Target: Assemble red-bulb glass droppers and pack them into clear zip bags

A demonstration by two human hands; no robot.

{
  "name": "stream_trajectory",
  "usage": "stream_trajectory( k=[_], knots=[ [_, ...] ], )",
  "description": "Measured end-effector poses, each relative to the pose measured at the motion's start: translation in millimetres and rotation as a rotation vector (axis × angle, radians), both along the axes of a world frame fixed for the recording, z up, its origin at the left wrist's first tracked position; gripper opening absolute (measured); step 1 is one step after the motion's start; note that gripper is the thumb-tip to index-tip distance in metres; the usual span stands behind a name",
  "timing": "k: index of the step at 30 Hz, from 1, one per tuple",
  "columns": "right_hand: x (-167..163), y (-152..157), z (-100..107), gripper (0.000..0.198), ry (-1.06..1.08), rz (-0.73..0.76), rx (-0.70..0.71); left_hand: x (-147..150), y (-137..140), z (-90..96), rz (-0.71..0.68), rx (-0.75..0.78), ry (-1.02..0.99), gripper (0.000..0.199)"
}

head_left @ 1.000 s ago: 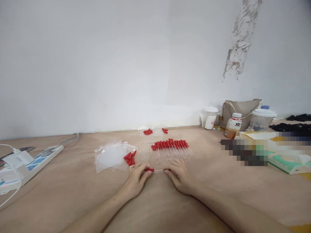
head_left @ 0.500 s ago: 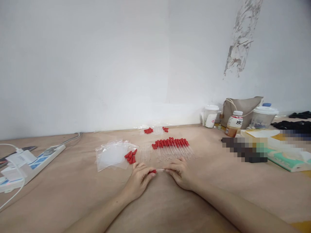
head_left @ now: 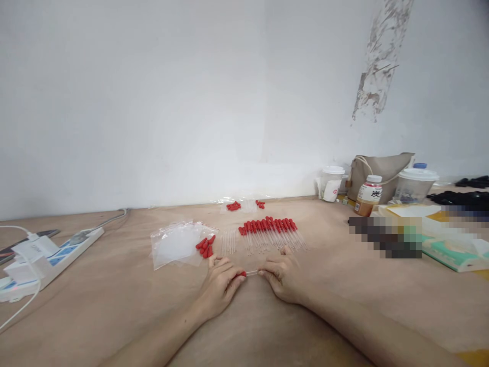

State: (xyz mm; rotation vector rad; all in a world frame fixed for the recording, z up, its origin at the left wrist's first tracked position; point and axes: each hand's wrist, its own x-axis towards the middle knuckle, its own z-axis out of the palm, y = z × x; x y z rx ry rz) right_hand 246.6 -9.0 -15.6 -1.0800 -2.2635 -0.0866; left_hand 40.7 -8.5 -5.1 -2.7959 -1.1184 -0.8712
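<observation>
My left hand [head_left: 220, 279] pinches a red rubber bulb [head_left: 242, 274] between thumb and fingers. From the bulb a thin clear dropper tube [head_left: 251, 273] runs to my right hand [head_left: 281, 275], whose thumb and fingertips close on its other end. Beyond my hands lies a row of droppers with red bulbs [head_left: 269, 224], side by side, bulbs toward the wall. Left of that row are several bare clear tubes [head_left: 229, 241]. A small heap of loose red bulbs [head_left: 206, 246] rests at the edge of clear zip bags [head_left: 173, 247].
Against the wall lie clear bags with red bulbs [head_left: 234, 206]. A power strip [head_left: 57, 265] with cables is at the left. To the right stand a white cup [head_left: 331, 184], a bottle [head_left: 368, 196], a grey bag [head_left: 378, 176], a lidded tub [head_left: 415, 186] and a green tissue pack [head_left: 454, 255].
My hands have shifted slightly toward me, and the right one a little to the right. More of the tube shows between them, and the bulb sits nearer my left fingertips.
</observation>
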Motion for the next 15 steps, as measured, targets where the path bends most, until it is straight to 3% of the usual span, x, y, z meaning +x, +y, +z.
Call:
stream_trajectory(
  k=[15],
  knots=[
    [-9.3,0.4,-8.0,0.025,0.003,-0.009,0.032,-2.5,4.0,1.6,-0.034,0.145,0.079,0.016]
  ],
)
